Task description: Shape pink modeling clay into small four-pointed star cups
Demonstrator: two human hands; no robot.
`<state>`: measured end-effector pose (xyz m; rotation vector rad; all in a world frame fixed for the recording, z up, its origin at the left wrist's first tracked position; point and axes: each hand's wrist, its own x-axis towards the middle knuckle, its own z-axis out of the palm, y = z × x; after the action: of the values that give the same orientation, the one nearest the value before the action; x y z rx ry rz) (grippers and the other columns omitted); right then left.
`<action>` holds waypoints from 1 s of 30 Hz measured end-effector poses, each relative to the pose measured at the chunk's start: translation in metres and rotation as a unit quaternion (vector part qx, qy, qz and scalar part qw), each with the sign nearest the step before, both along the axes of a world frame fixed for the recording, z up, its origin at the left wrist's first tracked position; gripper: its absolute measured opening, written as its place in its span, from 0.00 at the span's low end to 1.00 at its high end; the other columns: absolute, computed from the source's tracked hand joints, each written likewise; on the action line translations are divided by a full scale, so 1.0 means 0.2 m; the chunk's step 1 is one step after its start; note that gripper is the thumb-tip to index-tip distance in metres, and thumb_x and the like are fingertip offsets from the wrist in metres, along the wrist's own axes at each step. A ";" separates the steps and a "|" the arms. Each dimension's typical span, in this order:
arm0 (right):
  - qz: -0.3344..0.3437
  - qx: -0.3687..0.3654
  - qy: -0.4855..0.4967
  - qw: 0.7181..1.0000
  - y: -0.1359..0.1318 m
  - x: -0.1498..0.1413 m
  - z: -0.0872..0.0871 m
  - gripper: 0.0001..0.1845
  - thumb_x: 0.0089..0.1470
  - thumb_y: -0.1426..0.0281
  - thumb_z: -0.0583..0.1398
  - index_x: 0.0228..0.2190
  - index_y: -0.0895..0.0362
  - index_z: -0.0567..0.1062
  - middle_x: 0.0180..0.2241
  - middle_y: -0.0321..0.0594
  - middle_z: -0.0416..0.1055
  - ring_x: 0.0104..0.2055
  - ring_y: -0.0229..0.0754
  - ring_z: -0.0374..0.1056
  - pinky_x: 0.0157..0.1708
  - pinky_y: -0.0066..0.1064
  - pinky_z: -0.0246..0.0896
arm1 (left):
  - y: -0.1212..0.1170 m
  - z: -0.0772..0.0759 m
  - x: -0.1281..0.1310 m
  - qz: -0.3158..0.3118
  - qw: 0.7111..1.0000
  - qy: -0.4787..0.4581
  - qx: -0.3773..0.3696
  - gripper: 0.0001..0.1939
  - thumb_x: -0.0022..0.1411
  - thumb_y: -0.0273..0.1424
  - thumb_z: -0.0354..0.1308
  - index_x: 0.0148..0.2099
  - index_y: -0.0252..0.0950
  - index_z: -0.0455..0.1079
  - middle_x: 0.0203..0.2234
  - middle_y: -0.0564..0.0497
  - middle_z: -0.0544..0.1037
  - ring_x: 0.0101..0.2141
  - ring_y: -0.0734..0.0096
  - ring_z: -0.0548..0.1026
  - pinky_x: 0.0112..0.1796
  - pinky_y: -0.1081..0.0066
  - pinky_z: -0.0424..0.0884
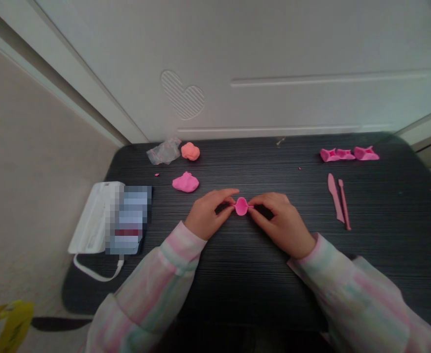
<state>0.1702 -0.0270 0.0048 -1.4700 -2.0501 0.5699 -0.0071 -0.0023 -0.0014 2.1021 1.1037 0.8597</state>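
Between my hands is a small pink clay piece (241, 206), hollowed like a cup, with a thin tab on either side. My left hand (211, 212) pinches its left tab between thumb and finger, one finger stretched out above. On the other side my right hand (279, 220) pinches the right tab. A lump of pink clay (186, 182) lies beyond my left hand, and an orange clay lump (190, 151) sits behind that. Off to the right are a pink plastic knife (335, 196) and a thin pink stick tool (344, 203).
Shaped pink clay pieces (344, 154) stand in a row at the back right. A crumpled clear wrapper (164, 151) lies at the back left. A white power bank (94, 215) and a cabled phone (131, 220) occupy the left edge of the dark table (252, 284). A white panel rises behind.
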 end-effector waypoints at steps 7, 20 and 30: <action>0.010 0.007 -0.049 0.999 0.01 0.00 -0.03 0.04 0.47 0.70 0.56 0.28 0.54 0.70 0.34 0.36 0.72 0.38 0.42 0.63 0.39 0.38 0.50 | 0.01 -0.01 0.00 -0.015 0.998 0.048 0.029 0.16 0.51 0.22 0.53 0.45 0.35 0.63 0.29 0.53 0.74 0.35 0.73 0.70 0.40 0.69 0.67; -0.004 0.020 -0.081 0.997 0.01 -0.01 -0.04 0.05 0.47 0.70 0.55 0.27 0.54 0.71 0.34 0.36 0.71 0.37 0.42 0.62 0.38 0.36 0.49 | 0.00 -0.01 0.03 -0.009 0.996 0.079 0.035 0.17 0.51 0.21 0.53 0.45 0.33 0.63 0.29 0.53 0.74 0.35 0.73 0.69 0.40 0.70 0.65; -0.006 0.013 -0.073 0.997 0.01 0.00 -0.03 0.05 0.46 0.69 0.56 0.29 0.55 0.71 0.35 0.37 0.70 0.38 0.42 0.62 0.38 0.36 0.50 | 0.00 -0.03 0.03 -0.012 0.996 0.070 0.046 0.20 0.50 0.21 0.52 0.47 0.33 0.60 0.30 0.53 0.74 0.36 0.73 0.68 0.41 0.70 0.65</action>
<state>0.1701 -0.0257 -0.0019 -1.5488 -2.1489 0.4397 -0.0001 -0.0032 -0.0070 2.2760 1.1274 0.7762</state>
